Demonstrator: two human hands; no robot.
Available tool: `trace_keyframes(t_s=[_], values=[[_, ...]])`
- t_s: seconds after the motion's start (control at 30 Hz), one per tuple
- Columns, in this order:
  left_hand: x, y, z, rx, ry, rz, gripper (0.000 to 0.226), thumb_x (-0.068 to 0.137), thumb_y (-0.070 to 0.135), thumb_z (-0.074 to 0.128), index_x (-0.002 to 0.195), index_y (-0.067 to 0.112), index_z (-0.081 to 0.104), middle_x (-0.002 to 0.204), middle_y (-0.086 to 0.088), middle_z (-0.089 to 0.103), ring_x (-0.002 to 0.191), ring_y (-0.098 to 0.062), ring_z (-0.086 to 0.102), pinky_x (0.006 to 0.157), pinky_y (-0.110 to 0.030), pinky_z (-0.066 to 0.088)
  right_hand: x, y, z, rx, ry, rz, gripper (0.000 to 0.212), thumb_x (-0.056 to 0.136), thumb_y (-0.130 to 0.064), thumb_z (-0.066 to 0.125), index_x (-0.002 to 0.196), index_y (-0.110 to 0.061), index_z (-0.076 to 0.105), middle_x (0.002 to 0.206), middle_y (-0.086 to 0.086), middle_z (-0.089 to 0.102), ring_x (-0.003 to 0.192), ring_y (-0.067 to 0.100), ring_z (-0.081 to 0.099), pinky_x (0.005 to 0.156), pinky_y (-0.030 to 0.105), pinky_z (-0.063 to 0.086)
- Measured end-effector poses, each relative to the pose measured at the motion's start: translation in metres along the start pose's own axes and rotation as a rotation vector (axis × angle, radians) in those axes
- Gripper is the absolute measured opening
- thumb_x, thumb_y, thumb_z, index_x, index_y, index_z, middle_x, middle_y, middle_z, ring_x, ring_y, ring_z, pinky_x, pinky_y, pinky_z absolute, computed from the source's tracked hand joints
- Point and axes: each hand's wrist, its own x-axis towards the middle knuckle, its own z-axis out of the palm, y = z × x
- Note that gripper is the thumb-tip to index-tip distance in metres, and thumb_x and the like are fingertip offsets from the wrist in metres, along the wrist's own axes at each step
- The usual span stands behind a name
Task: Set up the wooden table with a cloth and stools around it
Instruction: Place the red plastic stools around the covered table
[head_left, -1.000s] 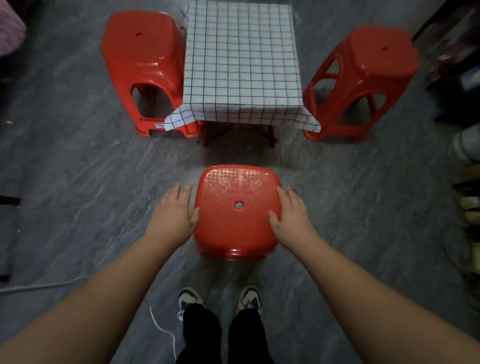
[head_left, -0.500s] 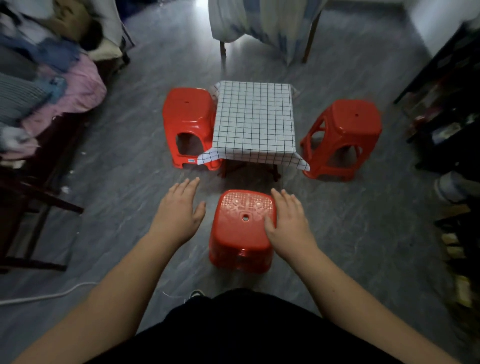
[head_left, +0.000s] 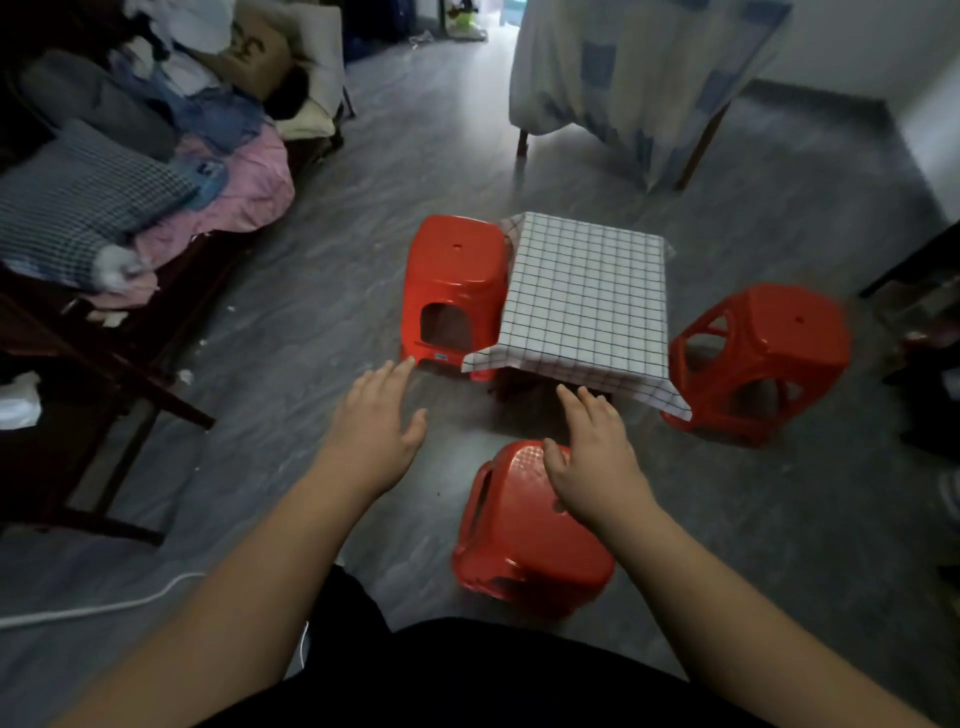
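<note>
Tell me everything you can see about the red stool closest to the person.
The nearest red stool looks like glossy moulded plastic, with a textured square seat, rounded corners and a slot-like opening in its side. It stands upright on the grey floor, just in front of the cloth-covered table with a gap between them. The right hand hangs open over its seat; whether it touches is unclear. The left hand is clear of it.

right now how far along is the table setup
Mostly done. The checked cloth covers the table, with one red stool at its left side and another at its right. In hand: the near stool stands on the floor before the table, with the right hand over its seat and the left hand open beside it. The far side shows no stool.
</note>
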Motion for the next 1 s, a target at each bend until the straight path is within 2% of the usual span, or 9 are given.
trace_keyframes(t_s=[0.23,0.33,0.5,0.67,0.77,0.87,1.0], values=[[0.076,-0.129,-0.067,-0.023,-0.034,0.002,0.070,0.088,0.041,0.046,0.152,0.015,0.031,0.155,-0.018,0.035,0.143,-0.036,0.032,0.119,-0.046,0.025,0.101,-0.141,0.057,-0.005,-0.015,0.009,0.069,0.094,-0.032,0.057,0.155,-0.021,0.028,0.162,0.008,0.026,0.150,0.027,0.016,0.121,0.042,0.018],[0.109,-0.183,-0.102,0.011,-0.078,0.023,0.072,0.088,0.045,0.040,0.154,0.017,0.028,0.157,-0.016,0.032,0.144,-0.034,0.029,0.119,-0.046,0.025,0.140,-0.207,0.072,0.046,0.009,0.023,0.069,0.093,-0.032,0.057,0.155,-0.021,0.029,0.160,0.008,0.028,0.149,0.026,0.017,0.121,0.042,0.019],[0.174,-0.254,-0.155,0.009,-0.091,-0.018,0.068,0.094,0.040,0.048,0.154,0.017,0.026,0.157,-0.016,0.031,0.144,-0.033,0.029,0.119,-0.047,0.024,0.193,-0.281,0.087,0.102,0.013,0.032,0.067,0.094,-0.031,0.052,0.156,-0.024,0.028,0.163,0.005,0.024,0.151,0.022,0.014,0.122,0.041,0.016],[0.230,-0.277,-0.178,0.002,-0.125,0.010,0.067,0.096,0.035,0.054,0.154,0.016,0.026,0.158,-0.016,0.030,0.146,-0.032,0.027,0.121,-0.041,0.018,0.242,-0.303,0.093,0.076,0.020,0.085,0.067,0.095,-0.033,0.054,0.155,-0.024,0.028,0.163,0.005,0.024,0.150,0.025,0.015,0.123,0.041,0.015],[0.269,-0.282,-0.182,0.048,-0.159,0.029,0.068,0.095,0.039,0.052,0.154,0.019,0.025,0.158,-0.014,0.030,0.145,-0.032,0.027,0.120,-0.045,0.022,0.275,-0.306,0.094,0.050,0.045,0.104,0.067,0.094,-0.034,0.054,0.155,-0.022,0.029,0.162,0.008,0.026,0.150,0.028,0.017,0.123,0.043,0.015],[0.320,-0.284,-0.180,0.140,-0.166,0.108,0.071,0.090,0.048,0.040,0.153,0.018,0.029,0.156,-0.016,0.034,0.143,-0.035,0.032,0.117,-0.049,0.028,0.317,-0.307,0.096,0.044,0.075,0.124,0.067,0.095,-0.035,0.054,0.155,-0.021,0.029,0.161,0.009,0.027,0.149,0.030,0.017,0.122,0.046,0.018],[0.408,-0.283,-0.168,0.248,-0.182,0.191,0.071,0.090,0.044,0.047,0.153,0.018,0.028,0.155,-0.017,0.034,0.141,-0.037,0.034,0.114,-0.051,0.031,0.391,-0.300,0.108,0.035,0.093,0.158,0.068,0.094,-0.038,0.054,0.155,-0.023,0.028,0.162,0.008,0.025,0.150,0.029,0.015,0.120,0.046,0.019]])
